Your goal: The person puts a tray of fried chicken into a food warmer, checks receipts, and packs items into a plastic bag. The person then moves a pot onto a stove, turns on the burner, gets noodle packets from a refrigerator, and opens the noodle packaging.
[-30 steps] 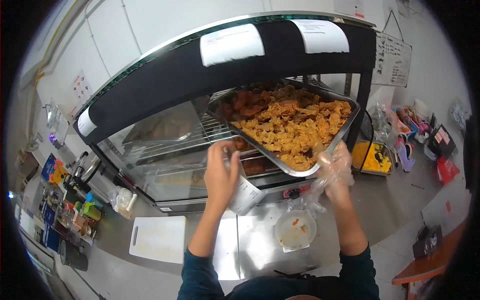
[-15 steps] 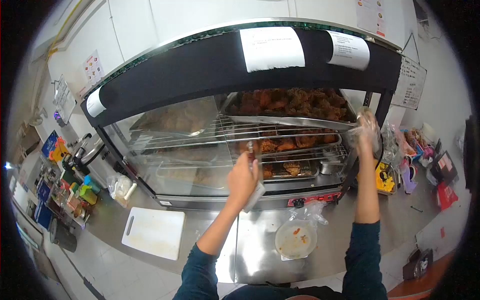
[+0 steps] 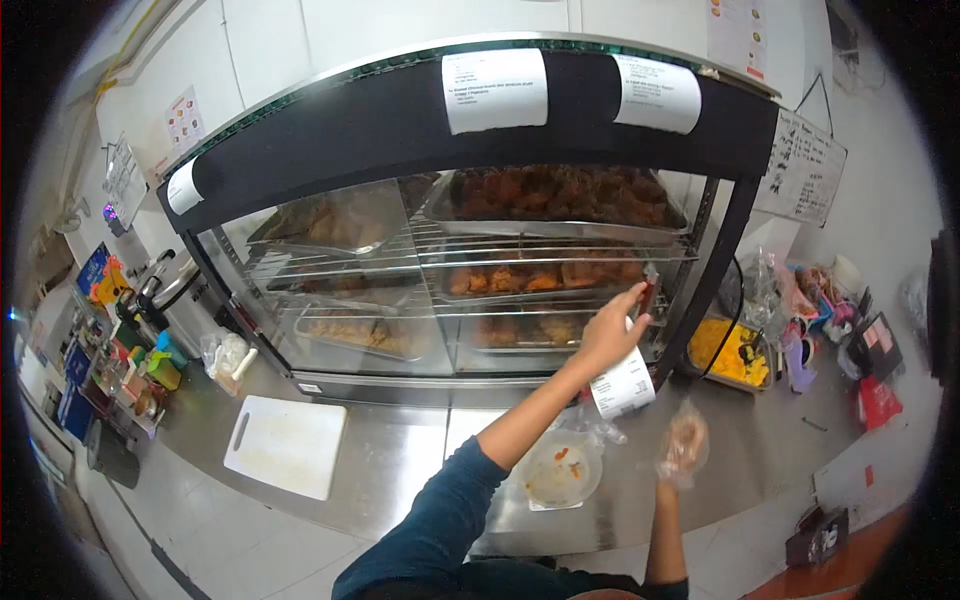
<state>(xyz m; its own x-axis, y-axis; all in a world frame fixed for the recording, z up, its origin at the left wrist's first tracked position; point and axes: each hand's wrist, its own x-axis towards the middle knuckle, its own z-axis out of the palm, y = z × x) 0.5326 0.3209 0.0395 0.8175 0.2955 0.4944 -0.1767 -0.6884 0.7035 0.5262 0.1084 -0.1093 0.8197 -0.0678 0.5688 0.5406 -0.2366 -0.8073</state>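
The glass-fronted cabinet (image 3: pixel 350 160) is set on a steel counter (image 3: pixel 390 450) before a white wall (image 3: pixel 270 50), with a cutting board (image 3: pixel 286 447) laid near its front left. At its right end, a small reddish piece (image 3: pixel 649 293) is pinched by the left hand (image 3: pixel 608 338) above a printed slip (image 3: pixel 622 386). Over the counter, front right of it, the right hand (image 3: pixel 685 443) is held curled in a clear glove, how tightly cannot be told, and a tray of yellow food (image 3: pixel 728 353) is placed just beyond its right end.

Cutting board (image 3: pixel 285 447) left of bowl (image 3: pixel 562 468), both before display case (image 3: pixel 470 387).

Whiteboard (image 3: pixel 802 168) writing was too small to read; poster (image 3: pixel 738 35) was cut off at top; left hand (image 3: pixel 610 337) partly hid printed paper (image 3: pixel 623 388).
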